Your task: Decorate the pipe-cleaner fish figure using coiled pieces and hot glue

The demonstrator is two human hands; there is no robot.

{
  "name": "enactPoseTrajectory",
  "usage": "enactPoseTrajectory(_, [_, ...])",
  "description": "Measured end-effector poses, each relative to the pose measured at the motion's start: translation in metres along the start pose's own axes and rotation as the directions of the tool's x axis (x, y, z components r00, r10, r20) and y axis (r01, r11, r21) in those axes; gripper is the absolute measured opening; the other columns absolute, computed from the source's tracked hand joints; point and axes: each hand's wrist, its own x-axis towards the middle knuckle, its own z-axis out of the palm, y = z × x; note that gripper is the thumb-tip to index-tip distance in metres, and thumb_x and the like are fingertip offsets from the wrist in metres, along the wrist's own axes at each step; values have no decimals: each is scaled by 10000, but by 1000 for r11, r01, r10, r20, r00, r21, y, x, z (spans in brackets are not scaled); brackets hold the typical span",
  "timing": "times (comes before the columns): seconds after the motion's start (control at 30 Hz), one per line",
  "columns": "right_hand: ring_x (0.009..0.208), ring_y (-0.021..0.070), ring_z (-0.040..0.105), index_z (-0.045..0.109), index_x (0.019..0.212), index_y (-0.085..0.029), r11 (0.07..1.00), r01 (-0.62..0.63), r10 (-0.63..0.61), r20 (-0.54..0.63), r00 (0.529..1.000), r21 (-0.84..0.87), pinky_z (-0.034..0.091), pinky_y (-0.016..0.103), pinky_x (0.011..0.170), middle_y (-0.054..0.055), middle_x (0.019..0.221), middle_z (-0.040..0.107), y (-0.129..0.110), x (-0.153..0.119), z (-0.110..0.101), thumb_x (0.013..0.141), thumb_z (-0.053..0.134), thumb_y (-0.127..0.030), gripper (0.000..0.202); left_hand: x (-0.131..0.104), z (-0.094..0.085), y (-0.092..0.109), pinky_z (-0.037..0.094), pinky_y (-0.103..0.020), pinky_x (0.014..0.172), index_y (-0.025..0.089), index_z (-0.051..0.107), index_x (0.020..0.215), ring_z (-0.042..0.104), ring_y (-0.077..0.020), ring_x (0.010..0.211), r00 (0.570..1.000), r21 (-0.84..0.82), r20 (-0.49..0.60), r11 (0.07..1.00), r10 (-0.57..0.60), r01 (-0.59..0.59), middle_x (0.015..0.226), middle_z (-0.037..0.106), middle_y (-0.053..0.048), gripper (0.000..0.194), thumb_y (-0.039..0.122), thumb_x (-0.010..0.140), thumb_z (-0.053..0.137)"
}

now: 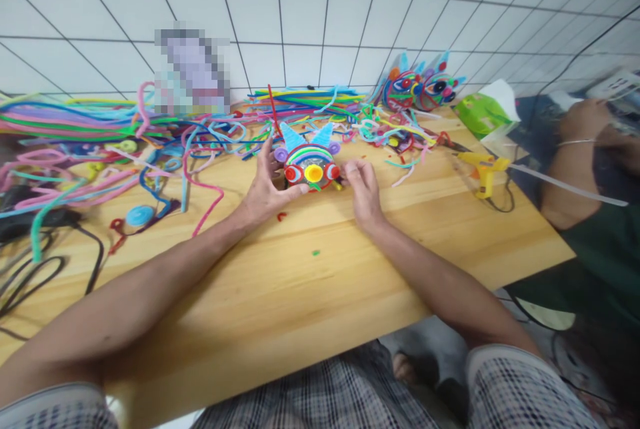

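**A left hand (263,184) on the craft figure (311,156), a right hand (365,194) beside it**

The left hand wraps the left side of the craft figure, its thumb on the lower front and its other fingers raised along the edge. The right hand is just beside the right side, thumb and fingers bent close together; whether they pinch anything cannot be told. The 2 hands are apart, the figure upright on the table (350,322) between them. It has 2 blue ears (323,135), 2 red-rimmed eyes and a yellow nose (313,173).

In front of the figure lie a red scrap (281,216) and, nearer the person, a green scrap (315,253). Behind it is a stack of coloured pipe cleaners (300,100); to its left spreads a tangle of more, with a blue coil (140,216) and a black cable (94,252).

To the right of the figure is a yellow glue gun (484,170), a pale stick (565,182) jutting from it. Behind and to the right are 2 similar figures (440,90) and a green packet (481,114). Farther right is another person's arm (570,172). A tiled wall (305,16) rises behind everything.
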Motion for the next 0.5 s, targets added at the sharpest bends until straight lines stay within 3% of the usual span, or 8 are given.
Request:
enactPoseTrajectory(0.17, [1089,231,701,640,1126,-268,1000,11,-11,142,990,2,588,389,1003,50,1163,758,-6,-3,3,883,678,-816,601,2,1,5,591,-518,1131,323,214,1697,632,-382,1426,1000,-11,21,1000,12,-12,1642,514,-205,1230,742,760,891])
enactPoseTrajectory(0.33, [1179,250,701,648,1214,-278,999,26,-30,185,982,28,563,437,1077,80,1275,755,-4,-1,4,891,722,-753,579,7,2,1,580,-536,1146,328,245,1686,606,-387,1457,1000,-15,-16,1000,8,-8,1639,517,-198,1184,755,776,870])
enactPoseTrajectory(0.5, [1182,284,661,679,1074,-266,937,182,-158,102,982,-298,510,496,1123,81,1191,735,0,2,-4,887,783,-461,290,9,3,-3,568,-548,1160,323,272,1675,587,-383,1473,1000,-60,-22,998,0,-2,1640,512,-191,1168,738,770,884])
